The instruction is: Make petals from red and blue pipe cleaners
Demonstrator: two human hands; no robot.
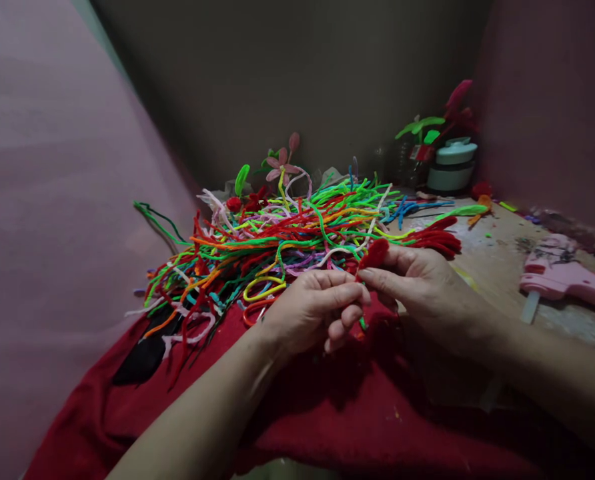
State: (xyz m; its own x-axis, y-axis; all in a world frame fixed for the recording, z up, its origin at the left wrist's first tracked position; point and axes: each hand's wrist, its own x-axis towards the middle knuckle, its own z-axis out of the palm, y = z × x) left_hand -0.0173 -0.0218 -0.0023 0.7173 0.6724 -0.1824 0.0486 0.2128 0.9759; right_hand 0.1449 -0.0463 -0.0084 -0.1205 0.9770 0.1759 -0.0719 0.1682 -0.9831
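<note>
Between my two hands is a red pipe cleaner, bent into a fuzzy petal-like loop. My right hand pinches it from the right between thumb and fingers. From the left, my left hand closes thumb and forefinger at the loop's lower end; the fingertips hide most of that end. Just behind the hands lies a big tangled heap of coloured pipe cleaners in green, red, orange, white and purple. A bundle of red loops sticks out at its right side.
A pink glue gun rests on the table at right. At the back right stand a lidded jar and fuzzy green leaves. A pink fuzzy flower rises behind the heap. Red cloth covers the front; walls close in on both sides.
</note>
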